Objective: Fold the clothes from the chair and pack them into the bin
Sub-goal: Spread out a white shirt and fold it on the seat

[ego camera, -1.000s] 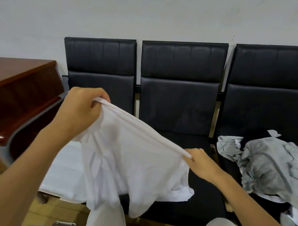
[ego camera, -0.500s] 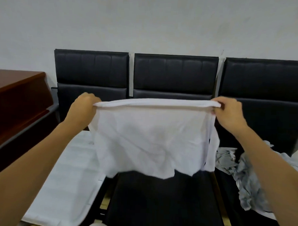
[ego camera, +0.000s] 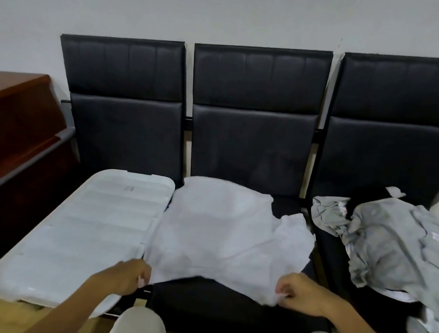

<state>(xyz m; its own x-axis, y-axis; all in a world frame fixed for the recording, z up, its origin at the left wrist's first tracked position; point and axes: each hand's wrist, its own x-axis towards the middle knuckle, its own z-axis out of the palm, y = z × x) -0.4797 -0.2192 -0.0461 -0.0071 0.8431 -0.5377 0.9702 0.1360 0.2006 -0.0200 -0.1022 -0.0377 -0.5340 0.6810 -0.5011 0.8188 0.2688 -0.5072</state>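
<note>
Black chairs (ego camera: pixel 251 142) — lid (ego camera: pixel 82 226), white garment (ego camera: pixel 218 231), grey clothes (ego camera: pixel 385 242).

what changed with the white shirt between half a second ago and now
The white garment came down from being held stretched in the air to lying spread on the middle chair seat. The left hand and right hand dropped with it and kept their grip on its near edge. The white bin lid on the left seat and the grey clothes pile on the right seat stayed put.

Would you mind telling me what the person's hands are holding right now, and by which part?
Both hold the white cloth garment by its near edge: left hand at the left corner, right hand at the right.
</note>
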